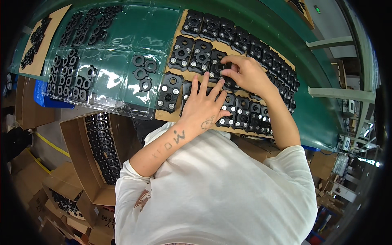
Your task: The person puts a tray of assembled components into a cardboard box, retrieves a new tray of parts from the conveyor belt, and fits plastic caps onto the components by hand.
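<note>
Rows of black rectangular plates point(169, 90), each with round holes and silver screw heads, lie on a cardboard sheet point(178, 75). Over the near rows my left hand point(204, 107) is spread, fingers apart, its fingertips resting on or just above the plates there. My right hand point(247, 75) is at a plate point(217, 59) in the middle row, thumb and fingers curled together in a pinch. Whatever sits between those fingertips is too small and hidden to make out. Left of the sheet lie a few loose black rings point(140, 74) with small tabs.
A clear plastic tray point(118, 65) with more black rings covers the green table point(147, 19) on the left. Beyond it is a cardboard piece point(51, 30) bearing small black parts. Below left stands an open carton point(73, 141) packed with black plates. Metal frame bars point(341, 94) rise at right.
</note>
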Demonstrator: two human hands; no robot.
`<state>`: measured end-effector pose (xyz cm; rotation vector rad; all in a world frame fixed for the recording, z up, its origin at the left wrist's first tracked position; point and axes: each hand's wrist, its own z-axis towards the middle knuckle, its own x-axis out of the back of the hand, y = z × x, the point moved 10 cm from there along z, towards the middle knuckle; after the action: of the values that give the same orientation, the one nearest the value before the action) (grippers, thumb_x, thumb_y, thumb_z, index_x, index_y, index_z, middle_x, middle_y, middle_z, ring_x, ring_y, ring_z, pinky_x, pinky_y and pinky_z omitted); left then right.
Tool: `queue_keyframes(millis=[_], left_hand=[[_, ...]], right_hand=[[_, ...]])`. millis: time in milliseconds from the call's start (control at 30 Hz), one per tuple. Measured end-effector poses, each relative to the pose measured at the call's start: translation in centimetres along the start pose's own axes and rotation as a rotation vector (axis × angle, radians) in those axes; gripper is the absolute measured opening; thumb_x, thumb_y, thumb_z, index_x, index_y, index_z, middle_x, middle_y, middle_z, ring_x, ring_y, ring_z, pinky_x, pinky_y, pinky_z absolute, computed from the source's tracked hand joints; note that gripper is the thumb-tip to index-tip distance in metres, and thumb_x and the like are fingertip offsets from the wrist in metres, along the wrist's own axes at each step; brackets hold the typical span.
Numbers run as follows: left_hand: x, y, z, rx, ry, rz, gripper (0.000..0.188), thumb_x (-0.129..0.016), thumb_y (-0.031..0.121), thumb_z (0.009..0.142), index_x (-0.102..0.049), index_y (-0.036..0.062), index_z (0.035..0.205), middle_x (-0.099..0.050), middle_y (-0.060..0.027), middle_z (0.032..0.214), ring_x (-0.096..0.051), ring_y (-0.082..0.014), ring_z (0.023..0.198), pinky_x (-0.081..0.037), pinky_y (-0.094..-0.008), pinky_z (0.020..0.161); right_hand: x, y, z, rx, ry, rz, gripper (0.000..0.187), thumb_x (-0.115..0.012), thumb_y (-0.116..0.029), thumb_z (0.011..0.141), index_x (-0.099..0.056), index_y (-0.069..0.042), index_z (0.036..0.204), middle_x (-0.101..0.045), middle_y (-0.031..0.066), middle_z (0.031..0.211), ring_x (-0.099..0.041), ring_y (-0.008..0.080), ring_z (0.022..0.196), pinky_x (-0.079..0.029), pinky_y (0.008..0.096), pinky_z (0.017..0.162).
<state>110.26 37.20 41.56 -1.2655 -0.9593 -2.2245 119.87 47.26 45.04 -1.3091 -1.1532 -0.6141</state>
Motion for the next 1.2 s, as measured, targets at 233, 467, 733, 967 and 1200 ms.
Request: queue_keyframes(millis=[233,467,733,967,1200], left_hand=[[-0.4,-0.1,0.0,0.001,-0.056,0.000,0.061,-0.061,0.055,0.093,-0.062,0.0049,0.128,-0.050,-0.0148,0.150,-0.034,-0.0489,0.144,-0.024,-0.0679,0.116],[-0.5,0.0,0.1,-0.008,-0.077,-0.017,0.062,-0.061,0.056,0.093,-0.062,0.0046,0.128,-0.050,-0.0158,0.150,-0.033,-0.0494,0.145,-0.025,-0.0685,0.115],[-0.4,0.0,0.0,-0.010,-0.056,-0.044,0.062,-0.061,0.056,0.093,-0.064,0.0036,0.126,-0.051,-0.0166,0.149,-0.033,-0.0501,0.144,-0.025,-0.0686,0.115],[-0.3,0.0,0.1,-0.012,-0.027,-0.035,0.062,-0.062,0.056,0.093,-0.068,0.0014,0.122,-0.053,-0.0177,0.146,-0.035,-0.0507,0.143,-0.024,-0.0679,0.115],[-0.4,-0.1,0.3,0.001,-0.071,-0.024,0.062,-0.063,0.055,0.092,-0.063,0.0035,0.126,-0.050,-0.0157,0.150,-0.033,-0.0496,0.145,-0.026,-0.0687,0.115]], right_hand=[[-0.2,-1.5,-0.1,0.212,0.129,-0.014,0.033,-0.081,-0.018,0.080,-0.075,-0.004,0.110,-0.066,0.0046,0.071,-0.054,0.0182,0.058,-0.047,0.0305,0.060],[-0.7,0.8,0.0,-0.050,0.036,0.146,0.034,-0.084,-0.020,0.078,-0.076,-0.001,0.106,-0.065,0.0044,0.071,-0.054,0.0172,0.059,-0.045,0.0294,0.060],[-0.9,1.1,0.2,0.120,0.114,0.039,0.030,-0.084,-0.019,0.079,-0.077,-0.002,0.102,-0.063,0.0038,0.067,-0.054,0.0173,0.058,-0.044,0.0292,0.056],[0.0,0.0,-0.7,0.083,0.186,-0.086,0.028,-0.081,-0.015,0.080,-0.076,-0.002,0.104,-0.064,0.0046,0.073,-0.058,0.0197,0.063,-0.047,0.0307,0.060],[0.8,-2.5,-0.9,0.318,0.261,-0.012,0.033,-0.079,-0.010,0.079,-0.074,-0.002,0.111,-0.066,0.0071,0.084,-0.061,0.0227,0.072,-0.050,0.0324,0.069]])
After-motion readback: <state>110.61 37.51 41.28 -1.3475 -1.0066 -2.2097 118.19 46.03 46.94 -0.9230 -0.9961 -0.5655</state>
